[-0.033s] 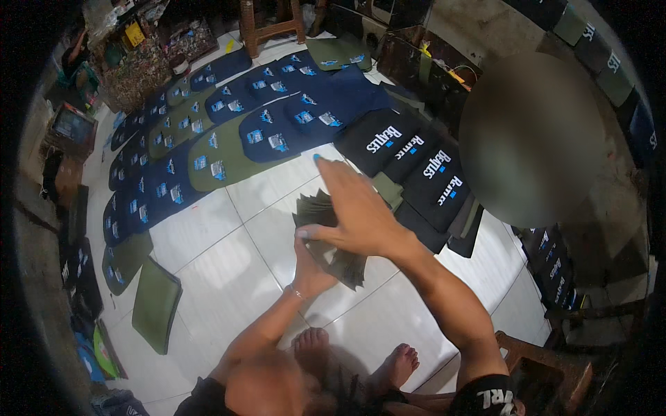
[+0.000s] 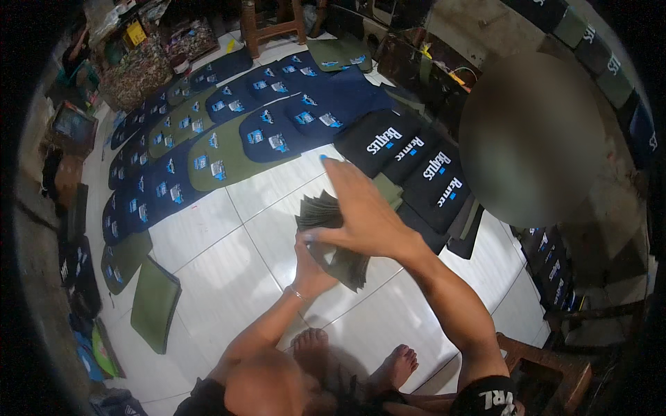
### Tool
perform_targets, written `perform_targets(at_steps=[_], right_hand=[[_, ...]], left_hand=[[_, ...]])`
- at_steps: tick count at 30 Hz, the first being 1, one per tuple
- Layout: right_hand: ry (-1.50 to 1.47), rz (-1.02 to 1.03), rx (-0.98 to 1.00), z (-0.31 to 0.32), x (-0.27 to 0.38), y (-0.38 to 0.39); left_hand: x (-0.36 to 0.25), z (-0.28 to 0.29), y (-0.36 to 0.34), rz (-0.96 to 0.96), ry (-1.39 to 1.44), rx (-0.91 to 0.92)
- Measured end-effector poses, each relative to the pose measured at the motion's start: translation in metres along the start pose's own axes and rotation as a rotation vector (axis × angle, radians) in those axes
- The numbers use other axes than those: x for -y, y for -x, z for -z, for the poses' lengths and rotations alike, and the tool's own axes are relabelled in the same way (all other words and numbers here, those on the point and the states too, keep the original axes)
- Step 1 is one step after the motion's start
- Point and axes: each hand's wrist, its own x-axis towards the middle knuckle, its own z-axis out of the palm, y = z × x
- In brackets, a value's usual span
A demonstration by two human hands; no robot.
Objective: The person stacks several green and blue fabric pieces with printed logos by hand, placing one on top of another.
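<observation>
A stack of dark olive-to-black flat fabric pieces [image 2: 320,212] is held above the tiled floor, its edges fanned unevenly. My left hand [image 2: 313,272] is closed around the near-left side of this stack, partly hidden beneath it. Across the top and right of the pieces lies my right hand [image 2: 371,218], with its fingers stretched out and its thumb apart, pointing left near my left fingertips. A spot of blue shows at one right fingertip. Whether the right palm presses on the stack is hidden.
Rows of navy and olive fabric panels [image 2: 284,132] with blue-white prints cover the far floor. Black panels [image 2: 423,163] with white lettering lie to the right. A folded green piece [image 2: 154,305] rests at left. A wooden stool [image 2: 548,367] stands at lower right, another [image 2: 274,28] at the back.
Both hands and the stack have shifted very slightly to the right in the picture. My grip looks the same.
</observation>
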Motion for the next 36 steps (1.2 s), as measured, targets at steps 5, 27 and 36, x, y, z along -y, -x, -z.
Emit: perform_targets(at_steps=[5,27,36], right_hand=[[0.018,-0.499,0.253,0.016,-0.015,0.018],[-1.147,-1.073,0.054,-0.164,-0.158,0.229],[-1.228,-1.155,0.219,-0.164,-0.140,0.261]], left_hand=[[-0.062,-0.019,-0.008,-0.135,0.161,-0.220],[0.101,0.085,0.060,0.819,0.492,-0.005],[0.076,0.094,0.095,0.981,0.457,0.084]])
